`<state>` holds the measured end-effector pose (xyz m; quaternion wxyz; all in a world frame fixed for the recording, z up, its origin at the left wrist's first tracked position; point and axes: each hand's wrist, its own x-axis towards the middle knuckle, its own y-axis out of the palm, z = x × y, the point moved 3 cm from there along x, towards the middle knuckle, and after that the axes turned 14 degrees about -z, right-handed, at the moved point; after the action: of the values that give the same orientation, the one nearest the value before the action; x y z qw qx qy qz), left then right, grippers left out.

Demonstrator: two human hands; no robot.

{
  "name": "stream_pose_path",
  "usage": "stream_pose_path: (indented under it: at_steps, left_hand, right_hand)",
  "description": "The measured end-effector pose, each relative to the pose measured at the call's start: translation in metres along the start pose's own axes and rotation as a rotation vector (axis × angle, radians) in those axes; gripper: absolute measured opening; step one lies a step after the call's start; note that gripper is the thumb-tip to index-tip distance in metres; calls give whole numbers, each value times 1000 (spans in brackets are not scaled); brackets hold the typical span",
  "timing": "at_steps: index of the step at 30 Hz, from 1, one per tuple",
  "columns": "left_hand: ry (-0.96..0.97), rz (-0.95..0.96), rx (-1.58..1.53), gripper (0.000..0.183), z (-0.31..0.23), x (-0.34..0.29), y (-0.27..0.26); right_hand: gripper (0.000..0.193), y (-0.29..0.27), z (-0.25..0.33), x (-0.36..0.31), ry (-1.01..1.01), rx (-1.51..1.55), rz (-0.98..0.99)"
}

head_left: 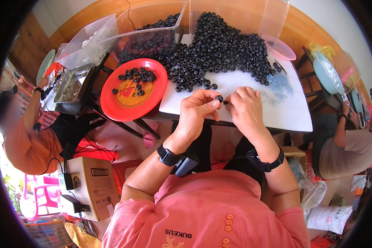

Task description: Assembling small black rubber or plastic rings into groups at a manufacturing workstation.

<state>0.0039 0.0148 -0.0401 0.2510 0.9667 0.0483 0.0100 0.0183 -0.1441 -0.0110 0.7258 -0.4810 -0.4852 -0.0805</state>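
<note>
Head view: left hand (195, 111) pinches one black ring (220, 98).
Right hand (247, 109): fingers bunched alongside; can't tell what's held.
Ring: apparently being worked; next needs steadiness.

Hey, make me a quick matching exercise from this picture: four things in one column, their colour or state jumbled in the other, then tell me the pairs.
Things:
1. Left hand
2. Round plate
3. Bowl near the far right corner of the white mat
4. Tiny pieces on the mat's right side

Colour or state:
A. Pale blue
B. Red, with black pieces on it
C. Holding one black piece
D. Pink

Pairs: 1-C, 2-B, 3-D, 4-A
</note>
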Motion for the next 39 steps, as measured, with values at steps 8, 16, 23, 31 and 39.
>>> stream_pose_path:
  at_steps: [8, 16, 23, 31, 39]
  left_hand:
    - [-7, -11, 9, 17, 2, 0, -1]
    - [-16, -13, 35, 18, -1, -2, -1]
    - [-52, 8, 44, 17, -4, -2, -1]
    - [-47, -13, -10, 18, -1, -1, -3]
    - [-16, -32, -94, 18, 2, -1, -3]
  right_hand:
    - [7, 10, 5, 7, -94, -105, -27]
    - [6, 18, 2, 10, -72, -108, -50]
    - [4, 19, 3, 8, -65, -123, -45]
    - [2, 22, 6, 9, -43, -125, -54]
    - [4, 24, 8, 10, -5, -131, -59]
